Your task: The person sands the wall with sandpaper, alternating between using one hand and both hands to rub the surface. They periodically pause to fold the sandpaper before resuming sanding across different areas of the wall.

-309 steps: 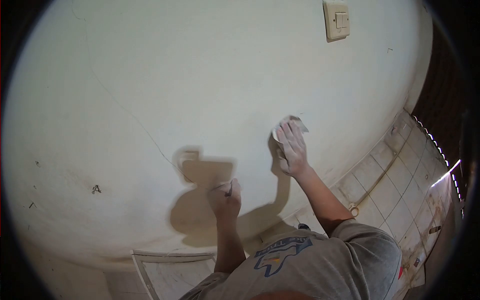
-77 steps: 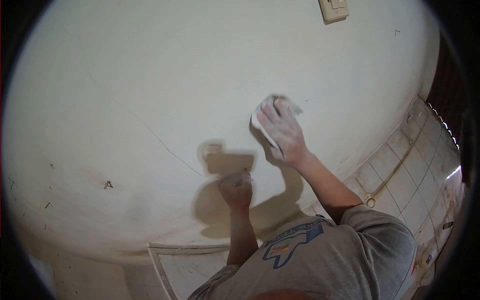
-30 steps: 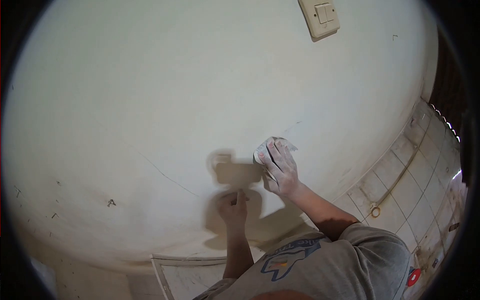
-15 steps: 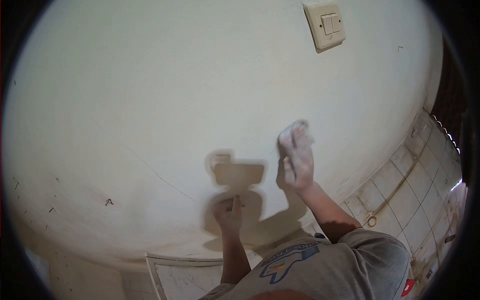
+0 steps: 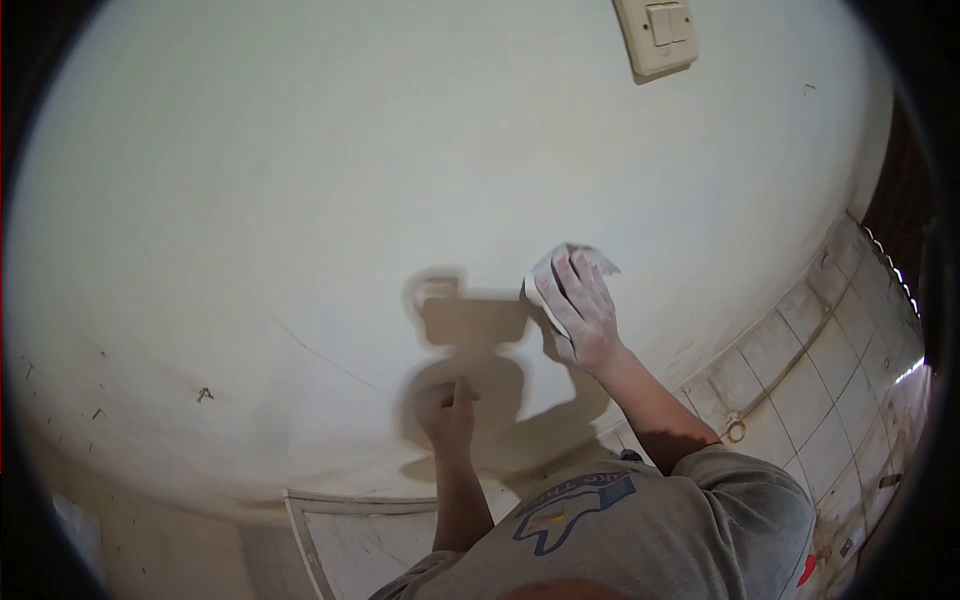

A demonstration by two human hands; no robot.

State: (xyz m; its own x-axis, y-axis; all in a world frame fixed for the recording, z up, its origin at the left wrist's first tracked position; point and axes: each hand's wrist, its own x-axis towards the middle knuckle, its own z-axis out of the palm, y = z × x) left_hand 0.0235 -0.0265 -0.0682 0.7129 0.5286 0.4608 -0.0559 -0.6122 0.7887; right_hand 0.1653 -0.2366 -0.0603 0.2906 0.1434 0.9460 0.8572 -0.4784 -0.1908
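Note:
My right hand (image 5: 582,315), dusted white, presses a pale folded sheet of sandpaper (image 5: 543,292) against the white wall (image 5: 330,180). One pointed corner of the sheet sticks out past the fingertips on the right. Lower and to the left, my left hand (image 5: 447,415) is up at the wall inside my own shadow. Its thumb points upward, apart from the other fingers, and nothing shows in it.
A cream double light switch (image 5: 662,35) is fixed high on the wall. Grimy tiles (image 5: 775,400) line the right side. At the bottom stands a white framed panel (image 5: 365,540). Small dark marks and a thin crack (image 5: 320,353) run across the lower left wall.
My right hand has swept slightly left and down along the wall with the sandpaper, its back now turned to view. The left hand stays by the wall; the view has tilted slightly.

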